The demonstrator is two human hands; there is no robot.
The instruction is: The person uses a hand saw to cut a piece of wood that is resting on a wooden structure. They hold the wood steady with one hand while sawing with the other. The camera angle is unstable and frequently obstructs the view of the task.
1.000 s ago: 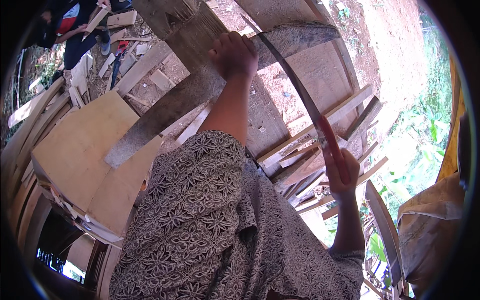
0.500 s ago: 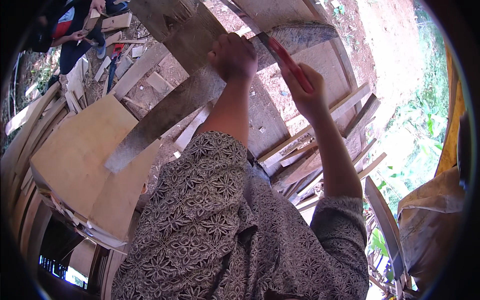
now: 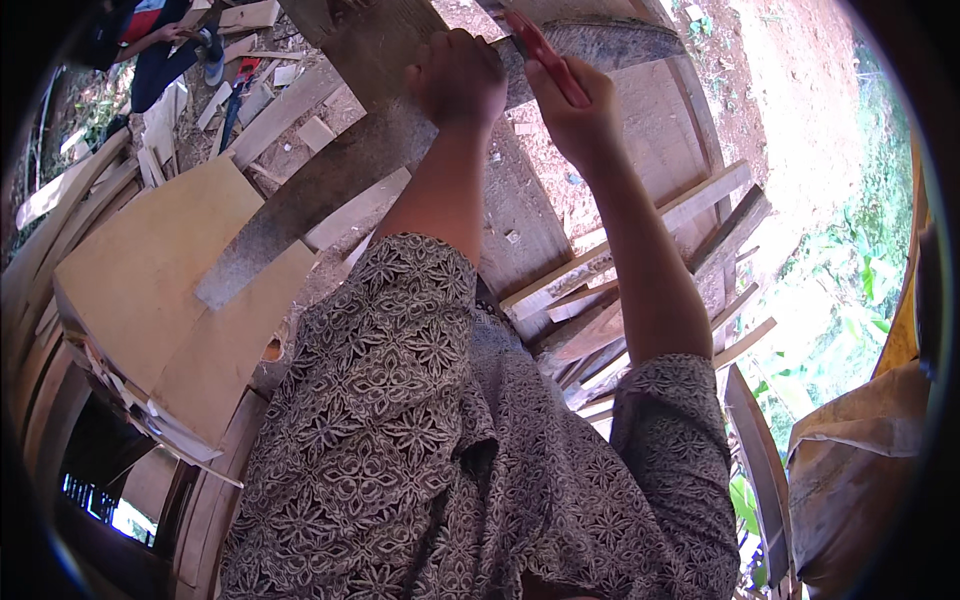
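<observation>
My right hand (image 3: 582,118) is wrapped round the red handle of a handsaw (image 3: 540,52). Only a little of its blade shows, beside my left hand, and its far end is hidden. My left hand (image 3: 457,82) is closed over a long, dark wooden plank (image 3: 330,180), with the fingers curled and slightly blurred. The plank slants from the upper right down to the left, where its pale end lies over a light board. Another wide board (image 3: 375,50) lies against it beyond my left hand. I cannot see where the saw teeth meet the wood.
At left stands a pale, plywood-like board (image 3: 150,270) on a stack. Several wood strips (image 3: 650,225) lie right of my body. Another person (image 3: 165,50) sits at the far left, near a red-handled saw (image 3: 236,100) among offcuts. A brown sheet (image 3: 860,470) hangs at right.
My right hand and the saw have moved forward and a little left, closer to my left hand. My left hand stays on the plank. The whole view has shifted slightly.
</observation>
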